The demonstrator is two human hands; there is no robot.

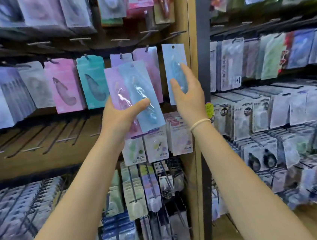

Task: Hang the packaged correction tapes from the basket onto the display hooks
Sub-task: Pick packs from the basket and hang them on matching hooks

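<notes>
My left hand (118, 120) grips two packaged correction tapes fanned together, a light blue one (141, 94) in front and a lilac-pink one (116, 89) behind. My right hand (190, 95) holds a third light blue pack (173, 59) upright, thumb and fingers around its clear blister. The punched hole at its top sits just below a bare hook (177, 32) beside the wooden post. Whether the pack hangs from anything I cannot tell. The basket is out of view.
Pink (62, 87) and teal (91, 82) tape packs hang on the same row to the left. Bare hooks (38, 136) jut out on the row below left. A wooden post (188, 19) divides this panel from the full racks (270, 108) on the right.
</notes>
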